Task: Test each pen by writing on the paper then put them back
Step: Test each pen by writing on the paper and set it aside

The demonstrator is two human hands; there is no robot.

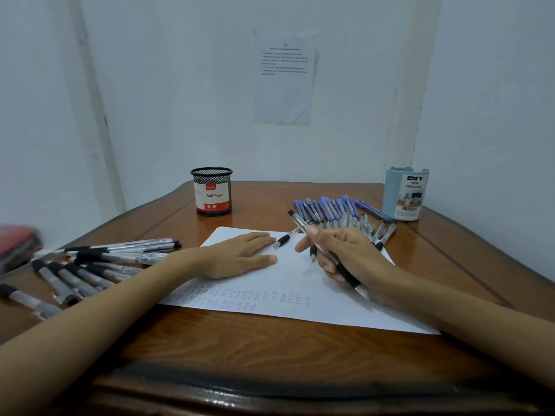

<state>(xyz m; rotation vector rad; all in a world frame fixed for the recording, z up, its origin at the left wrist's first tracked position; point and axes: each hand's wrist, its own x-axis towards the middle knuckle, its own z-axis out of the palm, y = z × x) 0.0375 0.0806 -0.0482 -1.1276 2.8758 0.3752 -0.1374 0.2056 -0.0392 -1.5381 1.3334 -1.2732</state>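
A white sheet of paper lies in the middle of the wooden table, with rows of small pen marks near its front edge. My left hand rests flat on the paper's left part, fingers straight. My right hand hovers over the paper's right side and grips a black-grip pen, whose cap end points up and away. A second black pen lies on the paper between my hands. Several black pens lie spread at the left. Several blue pens lie in a pile at the back right.
A black mesh cup labelled Ball Pens stands at the back centre. At the back right corner stands a light blue desk organizer. A red object sits at the far left edge. White walls close in behind the table.
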